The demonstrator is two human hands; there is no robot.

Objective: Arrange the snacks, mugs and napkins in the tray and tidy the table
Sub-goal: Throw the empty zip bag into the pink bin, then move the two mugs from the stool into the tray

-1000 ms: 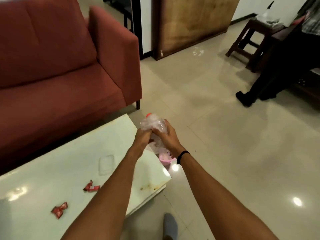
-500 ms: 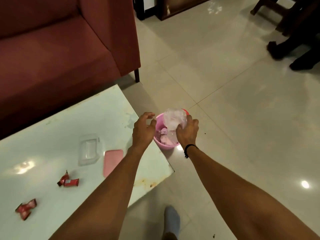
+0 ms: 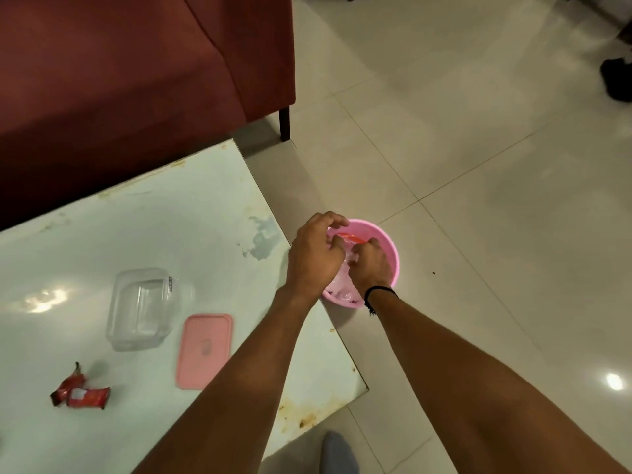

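Lowered since a moment ago: both hands and the crumpled clear plastic bottle (image 3: 345,268) with its red cap, now down inside the pink bin (image 3: 390,248) on the floor just off the table (image 3: 205,217) corner. Right hand (image 3: 369,265) closed around the bottle, left hand (image 3: 314,258) loosely curled above it, empty. On the table left of the bin: clear container (image 3: 140,309), pink lid (image 3: 205,350), red snack wrappers (image 3: 80,391).
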